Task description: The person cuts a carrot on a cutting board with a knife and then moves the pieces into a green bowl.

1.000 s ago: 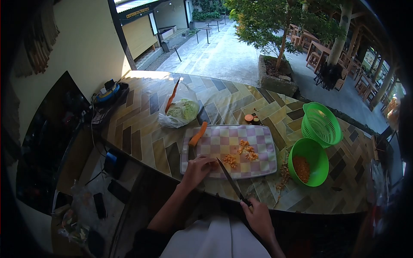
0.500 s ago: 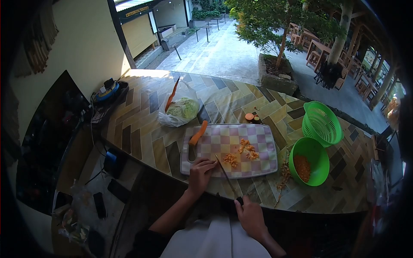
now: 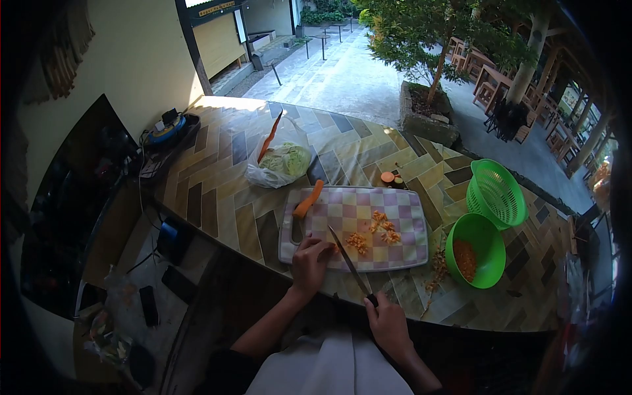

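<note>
A checked cutting board (image 3: 405, 253) lies on the tiled table, with small piles of chopped orange pieces (image 3: 357, 243) and a longer carrot piece (image 3: 308, 201) on it. My left hand (image 3: 311, 263) rests at the board's near left edge, fingers pinched on a small orange piece, mostly hidden. In my right hand (image 3: 388, 324) is the black handle of a knife (image 3: 349, 264). The blade points up and left over the board, its tip just right of my left fingers.
A plastic bag of cabbage (image 3: 284, 163) stands behind the board, an orange strip on it. Carrot ends (image 3: 388, 177) lie at the back. On the right are a green bowl (image 3: 490, 253) of orange bits and a green basket (image 3: 498, 191). Phones (image 3: 149, 306) lie lower left.
The knife blade has shifted slightly away from my left fingertips, and an orange bit now shows beside them. The whole view has shifted a little.
</note>
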`<state>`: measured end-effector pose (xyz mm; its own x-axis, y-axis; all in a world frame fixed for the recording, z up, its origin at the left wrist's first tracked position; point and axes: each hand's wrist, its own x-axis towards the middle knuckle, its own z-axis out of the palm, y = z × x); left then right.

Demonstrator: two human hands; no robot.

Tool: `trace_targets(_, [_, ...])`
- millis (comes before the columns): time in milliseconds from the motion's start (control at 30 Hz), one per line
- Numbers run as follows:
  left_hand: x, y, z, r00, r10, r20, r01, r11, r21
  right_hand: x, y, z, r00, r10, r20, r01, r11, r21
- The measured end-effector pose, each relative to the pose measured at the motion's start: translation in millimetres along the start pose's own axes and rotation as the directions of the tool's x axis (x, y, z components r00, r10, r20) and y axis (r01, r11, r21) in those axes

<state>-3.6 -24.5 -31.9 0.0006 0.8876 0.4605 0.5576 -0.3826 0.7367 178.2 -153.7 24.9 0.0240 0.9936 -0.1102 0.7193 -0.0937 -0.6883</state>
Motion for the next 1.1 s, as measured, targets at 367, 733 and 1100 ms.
trace_targets(367, [-0.4, -3.0, 0.4, 0.999, -0.011, -0.041, 0.011, 1.000, 0.004, -1.6, 4.9, 4.7, 0.998, -0.056, 0.030, 0.059, 0.991, -0.119])
trace_targets(733, [2.6, -12.5, 2.4, 1.000, -0.004, 0.006, 0.004, 1.000, -0.029, 2.5, -20.4, 1.1, 0.992, 0.035, 0.122, 0.007, 0.947, -0.322])
trace_targets(1100, [8.9, -7.9, -3.3, 0.998, 0.022, 0.058, -0.017, 0.997, -0.073, 31.8, -8.8, 3.3, 0.995, -0.024, 0.099, 0.036, 0.991, -0.129])
